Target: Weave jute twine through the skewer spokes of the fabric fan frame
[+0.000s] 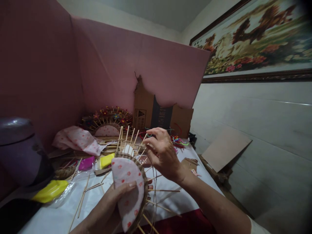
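Observation:
My left hand (pixel 122 195) grips a half-round piece covered in white cloth with red flower prints (pixel 130 183), its thumb lying across the cloth. Brown twine is woven along the curved edge, and thin wooden sticks (pixel 159 190) fan outward from it. My right hand (pixel 162 152) is above the upper right sticks, with its fingers curled and the fingertips close beside one stick's end. Loose strands of twine (pixel 154 191) hang below that hand, along the piece's right side; where they enter the fingers is partly hidden.
Behind stands a similar half-round piece (pixel 107 130) with colourful flowers on its sticks. Torn cardboard (pixel 163 113) leans at the back. Yellow clay packs (pixel 51 191), a purple pack (pixel 86 163), loose sticks (pixel 83 198) and crumpled cloth (pixel 75 139) lie left. A dark-lidded container (pixel 21 152) stands far left.

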Tool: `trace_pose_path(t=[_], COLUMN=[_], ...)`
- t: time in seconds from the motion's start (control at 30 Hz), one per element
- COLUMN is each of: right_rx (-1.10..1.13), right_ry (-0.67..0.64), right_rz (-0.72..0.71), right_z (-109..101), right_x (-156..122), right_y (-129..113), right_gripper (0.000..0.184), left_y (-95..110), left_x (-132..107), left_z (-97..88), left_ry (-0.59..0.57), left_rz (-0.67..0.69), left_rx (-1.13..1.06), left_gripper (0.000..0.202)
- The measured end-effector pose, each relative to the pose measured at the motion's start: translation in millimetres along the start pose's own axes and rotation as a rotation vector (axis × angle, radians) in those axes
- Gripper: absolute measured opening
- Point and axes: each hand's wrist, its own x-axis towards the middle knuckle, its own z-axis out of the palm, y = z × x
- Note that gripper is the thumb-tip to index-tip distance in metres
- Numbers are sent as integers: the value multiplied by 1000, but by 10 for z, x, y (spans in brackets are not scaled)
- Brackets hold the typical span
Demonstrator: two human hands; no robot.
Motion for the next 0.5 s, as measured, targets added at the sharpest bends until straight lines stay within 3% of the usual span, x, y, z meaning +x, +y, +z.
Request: trace_pose_path(t=[0.1, 0.2, 0.33, 0.5], right_rx=[61, 87, 45, -2], right_ry=[25, -55, -166, -178], right_rz=[21, -40, -159, -130], right_z=[-114, -169, -138, -114], right_x=[-45, -140, -272, -319], right_y=[41, 59, 56, 70], right_gripper=[18, 21, 23, 24], left_y=[38, 78, 78, 59], left_x=[-27, -60, -60, -44], left_z=[35, 82, 87, 63], left_ry=[15, 52, 51, 51], left_rz=[9, 4, 17, 20], left_rx=[-23, -23, -17, -15], left_gripper=[20, 14, 17, 20])
